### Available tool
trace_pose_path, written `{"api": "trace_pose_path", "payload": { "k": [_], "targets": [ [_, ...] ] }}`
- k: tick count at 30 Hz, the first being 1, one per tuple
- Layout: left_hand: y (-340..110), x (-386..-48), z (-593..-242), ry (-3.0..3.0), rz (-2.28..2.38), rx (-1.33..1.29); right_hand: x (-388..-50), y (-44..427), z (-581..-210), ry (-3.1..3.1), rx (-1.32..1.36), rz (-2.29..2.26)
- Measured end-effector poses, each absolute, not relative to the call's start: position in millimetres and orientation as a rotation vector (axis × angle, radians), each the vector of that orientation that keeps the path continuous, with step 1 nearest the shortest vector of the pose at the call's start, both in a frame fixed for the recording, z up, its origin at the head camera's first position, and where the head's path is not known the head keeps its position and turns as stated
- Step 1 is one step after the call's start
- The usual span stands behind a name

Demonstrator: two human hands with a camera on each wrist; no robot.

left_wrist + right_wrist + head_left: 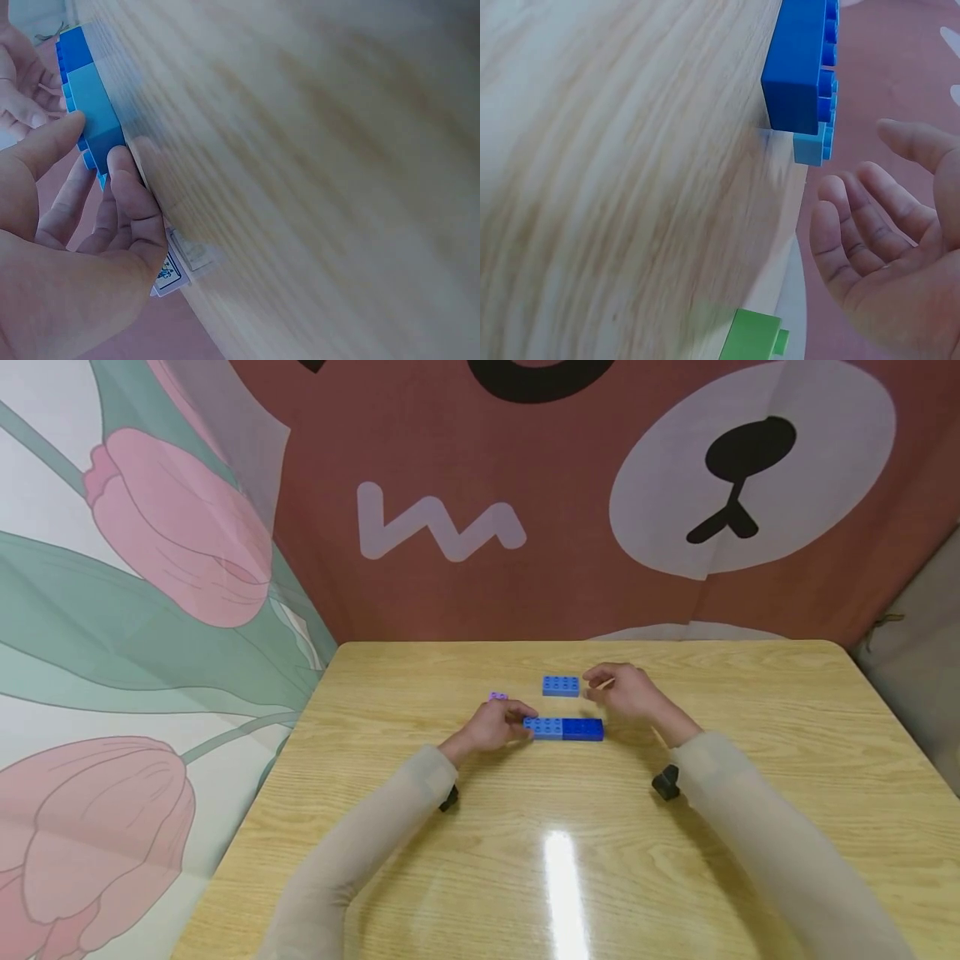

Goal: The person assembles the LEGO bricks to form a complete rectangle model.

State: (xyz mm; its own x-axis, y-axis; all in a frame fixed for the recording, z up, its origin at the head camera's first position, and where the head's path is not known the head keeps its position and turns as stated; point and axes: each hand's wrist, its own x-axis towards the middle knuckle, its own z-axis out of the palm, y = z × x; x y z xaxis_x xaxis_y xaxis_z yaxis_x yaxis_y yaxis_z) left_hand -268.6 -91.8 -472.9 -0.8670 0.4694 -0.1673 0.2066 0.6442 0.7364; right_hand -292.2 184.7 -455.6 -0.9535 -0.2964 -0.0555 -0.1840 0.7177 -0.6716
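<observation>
A light blue toy building brick (543, 728) and a dark blue brick (584, 729) lie end to end on the table, their studs up. My left hand (493, 727) pinches the left end of the light blue brick (96, 105), fingertips on its studded top and its end. Behind this row sits another blue brick (561, 686), apart from it. Just right of that rear brick hovers my right hand (628, 692), fingers loosely bent and holding nothing. The right wrist view has its palm (900, 292) facing the camera, clear of the dark blue brick (791, 75).
A small purple brick (498, 696), partly covered by my left hand, stands behind it. The right wrist view shows a green brick (751, 336) on the table at its bottom edge. Printed cloth (450, 593) hangs along the back edge of the wooden table (480, 860).
</observation>
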Motion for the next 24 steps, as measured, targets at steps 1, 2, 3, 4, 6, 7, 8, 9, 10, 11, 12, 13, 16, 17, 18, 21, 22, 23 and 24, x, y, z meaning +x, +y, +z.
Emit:
{"api": "trace_pose_path", "payload": {
  "k": [1, 2, 3, 4, 6, 7, 8, 9, 10, 11, 12, 13, 16, 17, 18, 21, 22, 23, 24],
  "targets": [
    [-92, -269, -473, 2.521, 1.069, 0.539, -293, 185, -456, 2.758, -0.387, -1.064],
    [-92, -269, -473, 2.518, 1.073, 0.54, -294, 184, -456, 2.757, -0.384, -1.066],
    [-92, -269, -473, 2.517, 1.074, 0.54, -295, 184, -456, 2.755, -0.377, -1.068],
    [-92, -268, -472, 2.515, 1.075, 0.54, -296, 184, -456, 2.754, -0.367, -1.071],
    [-92, -268, -472, 2.512, 1.077, 0.539, -298, 182, -456, 2.75, -0.339, -1.074],
    [-92, -268, -472, 2.512, 1.076, 0.54, -298, 182, -456, 2.745, -0.328, -1.077],
    [-92, -268, -472, 2.511, 1.078, 0.54, -299, 181, -457, 2.744, -0.323, -1.079],
    [-92, -268, -472, 2.512, 1.076, 0.538, -300, 180, -457, 2.74, -0.32, -1.084],
    [-91, -268, -472, 2.513, 1.077, 0.536, -302, 179, -458, 2.74, -0.316, -1.086],
    [-91, -268, -472, 2.513, 1.077, 0.536, -303, 178, -458, 2.736, -0.319, -1.089],
    [-91, -268, -472, 2.513, 1.078, 0.535, -304, 177, -459, 2.731, -0.324, -1.092],
    [-91, -268, -472, 2.513, 1.078, 0.534, -305, 177, -459, 2.727, -0.332, -1.093],
    [-91, -269, -473, 2.516, 1.079, 0.538, -308, 175, -460, 2.716, -0.34, -1.096],
    [-91, -269, -473, 2.516, 1.079, 0.541, -309, 174, -460, 2.709, -0.341, -1.102],
    [-91, -269, -474, 2.517, 1.08, 0.541, -309, 174, -460, 2.701, -0.338, -1.107],
    [-91, -269, -474, 2.518, 1.085, 0.549, -311, 172, -461, 2.682, -0.325, -1.117],
    [-91, -269, -474, 2.518, 1.084, 0.551, -311, 171, -462, 2.68, -0.322, -1.115],
    [-91, -269, -474, 2.518, 1.087, 0.553, -312, 170, -462, 2.68, -0.32, -1.112],
    [-91, -269, -474, 2.518, 1.088, 0.554, -313, 169, -462, 2.683, -0.319, -1.106]
  ]
}}
